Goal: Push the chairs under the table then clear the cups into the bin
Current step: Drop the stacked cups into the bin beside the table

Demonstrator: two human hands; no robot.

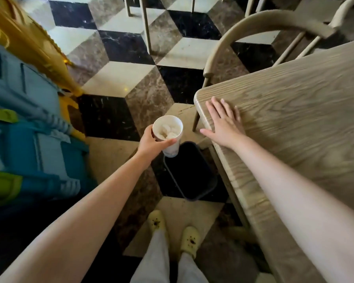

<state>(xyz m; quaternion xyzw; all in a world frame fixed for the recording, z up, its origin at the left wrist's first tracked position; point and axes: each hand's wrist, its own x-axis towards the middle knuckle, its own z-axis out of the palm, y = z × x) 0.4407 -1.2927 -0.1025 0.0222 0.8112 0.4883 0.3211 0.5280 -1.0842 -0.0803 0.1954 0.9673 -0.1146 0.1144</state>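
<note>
My left hand grips a white paper cup with crumpled white paper inside, held upright above the far end of a black bin on the floor. My right hand lies flat with fingers spread on the corner of the light wooden table. A beige chair with a curved back stands at the table's far side, its seat tucked under the top.
Blue, green and yellow plastic play equipment fills the left side. The floor is black, white and brown cube-pattern tile. Chair and table legs stand at the top. My feet in yellow clogs are just behind the bin.
</note>
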